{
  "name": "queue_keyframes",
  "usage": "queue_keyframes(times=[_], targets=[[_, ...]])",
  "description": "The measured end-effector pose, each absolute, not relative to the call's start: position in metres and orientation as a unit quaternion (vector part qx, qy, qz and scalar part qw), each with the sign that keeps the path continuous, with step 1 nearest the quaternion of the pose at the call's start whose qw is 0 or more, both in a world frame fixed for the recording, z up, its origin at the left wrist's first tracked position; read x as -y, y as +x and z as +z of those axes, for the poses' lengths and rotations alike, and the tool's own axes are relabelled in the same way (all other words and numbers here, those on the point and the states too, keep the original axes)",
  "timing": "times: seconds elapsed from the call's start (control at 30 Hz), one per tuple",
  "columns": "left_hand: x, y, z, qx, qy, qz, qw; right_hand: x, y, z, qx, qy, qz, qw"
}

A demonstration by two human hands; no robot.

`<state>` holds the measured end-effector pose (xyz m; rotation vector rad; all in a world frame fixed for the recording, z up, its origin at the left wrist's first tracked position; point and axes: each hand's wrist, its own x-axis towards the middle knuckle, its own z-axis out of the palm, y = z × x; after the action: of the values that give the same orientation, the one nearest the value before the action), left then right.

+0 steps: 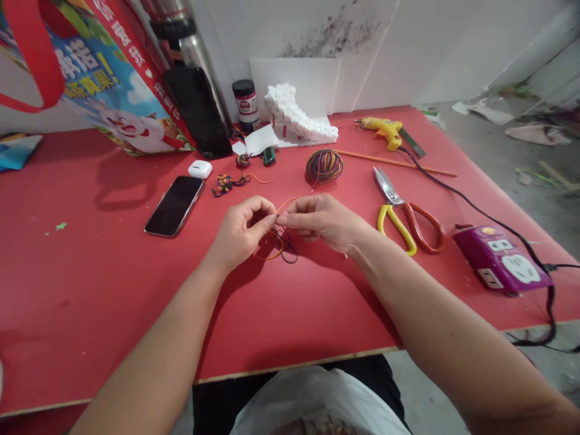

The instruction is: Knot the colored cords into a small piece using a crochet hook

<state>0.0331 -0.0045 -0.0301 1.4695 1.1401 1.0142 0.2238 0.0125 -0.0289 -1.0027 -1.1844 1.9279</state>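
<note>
Thumb and fingertips of my left hand pinch a thin multicoloured cord. My right hand pinches the same cord, its fingertips meeting those of the left. Loops of orange and dark cord hang below the meeting fingers. Behind the hands sits a ball of multicoloured cord, with an orange strand leading from it toward my fingers. A small knotted piece of the cord lies beyond my left hand, beside a tiny cord bundle. Exactly how the strands cross between the fingertips is hidden.
Scissors and a purple power socket lie right; a yellow glue gun and thin stick are behind. A phone, white earphone case and upright black phone stand left. A white model stands at the back.
</note>
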Motion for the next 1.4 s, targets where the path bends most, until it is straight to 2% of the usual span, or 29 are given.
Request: queue_keyframes(times=[0.3, 0.47, 0.67, 0.77, 1.0, 1.17, 1.4], targets=[[0.005, 0.034, -0.028, -0.404, 0.434, 0.399, 0.699, -0.011, 0.223, -0.030, 0.446, -0.356, 0.741, 0.354], [0.007, 0.037, -0.025, -0.355, 0.387, 0.430, 0.735, -0.007, 0.217, -0.030, 0.416, -0.345, 0.739, 0.403], [0.010, 0.043, -0.025, -0.342, 0.339, 0.446, 0.755, -0.009, 0.221, -0.029, 0.411, -0.343, 0.754, 0.379], [0.009, 0.043, -0.025, -0.349, 0.315, 0.459, 0.754, -0.008, 0.219, -0.028, 0.439, -0.347, 0.732, 0.390], [0.006, 0.042, -0.026, -0.379, 0.303, 0.478, 0.732, -0.005, 0.208, -0.037, 0.570, -0.360, 0.579, 0.459], [0.008, 0.044, -0.028, -0.396, 0.350, 0.478, 0.702, -0.005, 0.210, -0.038, 0.559, -0.365, 0.585, 0.461], [0.010, 0.044, -0.035, -0.447, 0.486, 0.479, 0.579, -0.005, 0.213, -0.027, 0.536, -0.416, 0.562, 0.473]])
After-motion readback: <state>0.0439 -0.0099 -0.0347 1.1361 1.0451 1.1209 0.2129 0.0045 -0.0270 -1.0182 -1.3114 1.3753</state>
